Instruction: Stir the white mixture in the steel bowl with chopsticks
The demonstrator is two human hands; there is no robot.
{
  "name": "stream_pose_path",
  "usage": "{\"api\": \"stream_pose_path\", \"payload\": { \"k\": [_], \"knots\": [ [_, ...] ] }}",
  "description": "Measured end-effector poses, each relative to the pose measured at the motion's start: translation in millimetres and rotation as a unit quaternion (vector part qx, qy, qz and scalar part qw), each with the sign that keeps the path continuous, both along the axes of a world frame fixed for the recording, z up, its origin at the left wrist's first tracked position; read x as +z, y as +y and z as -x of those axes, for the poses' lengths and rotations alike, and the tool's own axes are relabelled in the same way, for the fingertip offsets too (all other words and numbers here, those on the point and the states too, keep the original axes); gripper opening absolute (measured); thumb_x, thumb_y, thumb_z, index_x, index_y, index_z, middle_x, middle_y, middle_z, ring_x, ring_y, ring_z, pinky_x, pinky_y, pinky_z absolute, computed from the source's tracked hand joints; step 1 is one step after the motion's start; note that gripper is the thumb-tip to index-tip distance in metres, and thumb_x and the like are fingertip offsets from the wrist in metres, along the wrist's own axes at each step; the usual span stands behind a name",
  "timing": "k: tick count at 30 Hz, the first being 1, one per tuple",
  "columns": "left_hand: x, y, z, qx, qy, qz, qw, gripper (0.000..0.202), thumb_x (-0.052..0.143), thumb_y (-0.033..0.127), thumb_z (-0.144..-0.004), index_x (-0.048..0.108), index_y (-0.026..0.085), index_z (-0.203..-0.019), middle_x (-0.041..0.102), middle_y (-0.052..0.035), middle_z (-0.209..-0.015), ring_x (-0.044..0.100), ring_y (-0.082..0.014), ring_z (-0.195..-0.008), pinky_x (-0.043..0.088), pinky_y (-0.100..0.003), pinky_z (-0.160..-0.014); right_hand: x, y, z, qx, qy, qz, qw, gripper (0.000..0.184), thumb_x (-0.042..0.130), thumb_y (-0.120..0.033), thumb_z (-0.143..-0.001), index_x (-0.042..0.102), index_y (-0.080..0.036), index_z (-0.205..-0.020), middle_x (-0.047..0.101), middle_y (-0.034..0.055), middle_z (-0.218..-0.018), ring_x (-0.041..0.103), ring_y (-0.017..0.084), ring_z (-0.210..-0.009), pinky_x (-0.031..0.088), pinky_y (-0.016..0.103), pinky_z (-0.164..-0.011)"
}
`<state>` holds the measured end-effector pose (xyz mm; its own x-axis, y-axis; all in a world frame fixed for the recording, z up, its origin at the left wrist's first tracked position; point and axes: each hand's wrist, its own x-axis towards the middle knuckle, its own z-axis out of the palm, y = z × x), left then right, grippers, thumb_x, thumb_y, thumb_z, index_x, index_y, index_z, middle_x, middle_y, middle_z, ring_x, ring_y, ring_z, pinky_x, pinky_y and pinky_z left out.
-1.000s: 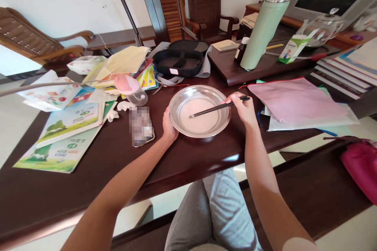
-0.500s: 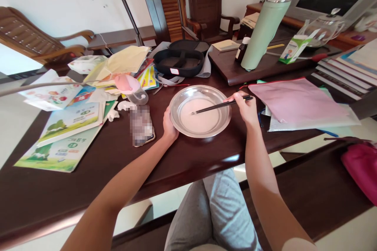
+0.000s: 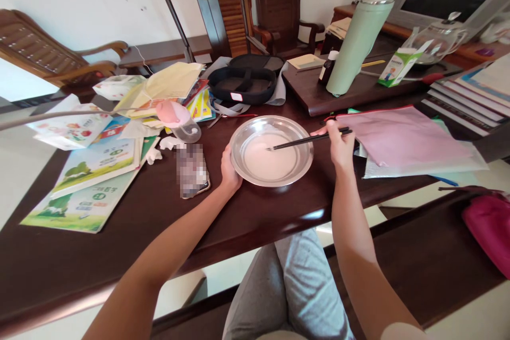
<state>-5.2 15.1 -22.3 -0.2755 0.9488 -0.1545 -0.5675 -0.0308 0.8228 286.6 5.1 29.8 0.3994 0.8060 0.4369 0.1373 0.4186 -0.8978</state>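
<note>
A round, shiny metal bowl [image 3: 244, 166] rests on the dark wooden table, holding a milky, pale pinkish-white liquid [image 3: 265, 162]. My left hand [image 3: 230, 169] grips the bowl's left rim, thumb along the side and the other fingers mostly hidden behind or beneath it. In my right hand [image 3: 338, 143], at the bowl's right, is a pair of black chopsticks [image 3: 305, 140], held slanting down to the left. Their tips dip into the liquid near the bowl's middle.
Left of the bowl lie a phone [image 3: 192, 170], crumpled tissue [image 3: 153, 155] and workbooks [image 3: 87, 196]. Behind it sits an open black case [image 3: 243, 85]. A tall green thermos [image 3: 358, 37] stands back right, near a pink zip pouch [image 3: 406, 135].
My right hand has shifted slightly right, drawing the chopsticks with it, so their tips sit further right in the liquid. My left hand and the bowl have stayed in place.
</note>
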Motion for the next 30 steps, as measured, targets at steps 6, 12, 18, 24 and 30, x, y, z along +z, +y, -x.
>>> {"api": "stream_pose_path", "payload": {
  "k": [6, 12, 18, 24, 30],
  "knots": [
    [1.7, -1.0, -0.8, 0.004, -0.001, -0.002, 1.000, 0.031, 0.087, 0.057, -0.092, 0.080, 0.026, -0.090, 0.089, -0.0019, -0.102, 0.083, -0.0283, -0.113, 0.064, -0.038, -0.106, 0.4, -3.3, 1.1, 0.059, -0.001, 0.010, 0.998, 0.072, 0.080, -0.093, -0.090, 0.063, -0.029, -0.060, 0.071, 0.0003, -0.057, 0.079, 0.025, -0.062, 0.070, 0.042, -0.075],
    [3.3, -1.4, -0.8, -0.003, 0.009, -0.005, 1.000, 0.034, 0.086, 0.059, -0.092, 0.078, 0.027, -0.089, 0.087, -0.0026, -0.099, 0.083, -0.0294, -0.114, 0.062, -0.040, -0.109, 2.5, -2.8, 2.5, 0.049, -0.023, 0.016, 0.998, 0.069, 0.081, -0.095, -0.087, 0.070, -0.030, -0.068, 0.079, 0.0017, -0.066, 0.086, 0.030, -0.074, 0.073, 0.048, -0.085],
    [2.8, -1.4, 0.2, -0.005, 0.005, -0.006, 1.000, 0.032, 0.086, 0.057, -0.094, 0.079, 0.027, -0.088, 0.087, -0.0018, -0.098, 0.082, -0.0274, -0.109, 0.062, -0.038, -0.106, 0.1, -1.4, 0.5, 0.023, 0.009, 0.015, 1.000, 0.073, 0.076, -0.095, -0.091, 0.060, -0.030, -0.061, 0.068, 0.0001, -0.055, 0.083, 0.028, -0.066, 0.072, 0.045, -0.079],
    [2.1, -1.0, -1.0, 0.004, -0.005, -0.008, 1.000, 0.030, 0.086, 0.054, -0.092, 0.078, 0.026, -0.087, 0.088, -0.0017, -0.100, 0.082, -0.0262, -0.109, 0.063, -0.036, -0.106, 1.3, -2.3, 3.8, 0.067, -0.027, 0.013, 0.997, 0.070, 0.083, -0.095, -0.086, 0.069, -0.029, -0.067, 0.079, 0.0024, -0.066, 0.085, 0.029, -0.071, 0.073, 0.047, -0.083],
    [-1.8, 0.3, 1.4, -0.004, 0.005, -0.006, 1.000, 0.033, 0.086, 0.059, -0.093, 0.080, 0.026, -0.092, 0.088, -0.0015, -0.102, 0.083, -0.0267, -0.113, 0.062, -0.038, -0.109, 0.0, 0.1, -0.9, 0.001, 0.026, 0.004, 1.000, 0.075, 0.077, -0.097, -0.088, 0.059, -0.031, -0.059, 0.066, -0.0012, -0.051, 0.078, 0.027, -0.058, 0.072, 0.046, -0.075]
  ]
}}
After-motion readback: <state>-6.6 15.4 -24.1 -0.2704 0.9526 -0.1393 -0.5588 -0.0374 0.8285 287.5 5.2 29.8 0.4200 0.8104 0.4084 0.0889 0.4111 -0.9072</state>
